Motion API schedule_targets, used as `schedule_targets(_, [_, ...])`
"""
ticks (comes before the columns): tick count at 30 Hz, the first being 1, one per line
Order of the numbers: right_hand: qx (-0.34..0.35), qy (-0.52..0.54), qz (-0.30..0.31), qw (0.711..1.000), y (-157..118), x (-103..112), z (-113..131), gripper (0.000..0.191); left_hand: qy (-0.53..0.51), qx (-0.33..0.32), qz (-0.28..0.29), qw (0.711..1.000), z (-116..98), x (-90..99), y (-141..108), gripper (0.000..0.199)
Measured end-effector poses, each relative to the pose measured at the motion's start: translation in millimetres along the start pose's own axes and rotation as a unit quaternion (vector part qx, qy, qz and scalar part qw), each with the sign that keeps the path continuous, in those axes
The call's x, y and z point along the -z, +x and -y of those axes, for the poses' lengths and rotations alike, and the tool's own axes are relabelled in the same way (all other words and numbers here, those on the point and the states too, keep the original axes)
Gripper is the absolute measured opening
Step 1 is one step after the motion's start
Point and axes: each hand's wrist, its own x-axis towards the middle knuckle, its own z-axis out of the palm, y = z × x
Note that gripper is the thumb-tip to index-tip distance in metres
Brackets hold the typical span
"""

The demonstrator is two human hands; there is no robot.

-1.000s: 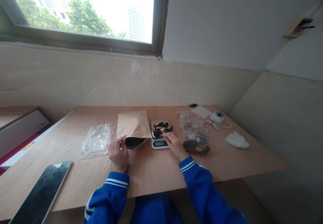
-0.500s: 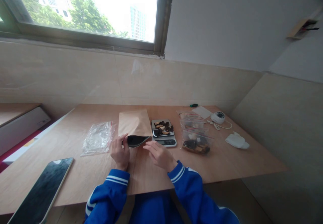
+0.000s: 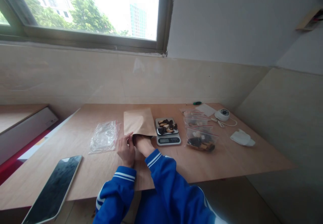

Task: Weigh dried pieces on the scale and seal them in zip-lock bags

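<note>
A brown paper bag (image 3: 139, 120) lies on the table with its open mouth toward me. My left hand (image 3: 126, 150) pinches the left edge of that mouth. Deep in the bag, my right hand (image 3: 143, 145) shows only its wrist and a little of its back; its fingers are hidden. Just right of the bag stands a small white digital scale (image 3: 168, 139). On its metal plate rest several dark and pale dried slices (image 3: 167, 127), perhaps mushroom. The bag's contents are out of sight.
Clear zip bags (image 3: 104, 137) lie left of the paper bag. Filled zip bags (image 3: 201, 139) sit right of the scale. Farther right are a white dome camera (image 3: 222, 115) with a cable and a crumpled tissue (image 3: 242, 138). A large phone (image 3: 54, 188) occupies the left front.
My right hand has moved left from beside the bag's mouth and gone inside it. My left hand still grips the bag's edge. The view has shifted slightly.
</note>
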Motion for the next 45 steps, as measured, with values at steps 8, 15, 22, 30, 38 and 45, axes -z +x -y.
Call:
schedule_targets(8, [0.024, 0.131, -0.015, 0.991, -23, -11, -26, 0.027, 0.02, -0.016, 0.008, 1.0, -5, 0.8, 1, 0.021])
schedule_targets(15, [0.034, 0.218, -0.143, 0.965, -41, -14, -28, 0.023, 0.018, 0.002, 0.0, 1.0, 0, -0.8, 0, 0.022])
schedule_targets(22, [0.093, 0.299, -0.256, 0.914, -87, 15, -45, 0.024, 0.011, -0.004, -0.003, 1.0, 5, -2.7, -1, 0.021])
schedule_targets(30, [-0.04, 0.212, -0.356, 0.909, -77, 41, -134, 0.024, 0.004, -0.011, -0.011, 1.0, 6, -4.6, -1, 0.02])
schedule_targets(38, [-0.071, 0.144, -0.251, 0.954, -7, 45, -191, 0.025, 0.012, -0.046, -0.027, 0.999, 5, -2.2, 1, 0.016])
schedule_targets(45, [-0.083, 0.131, -0.206, 0.966, -3, 47, -204, 0.014, 0.02, -0.055, -0.037, 0.998, 4, -2.7, 3, 0.016])
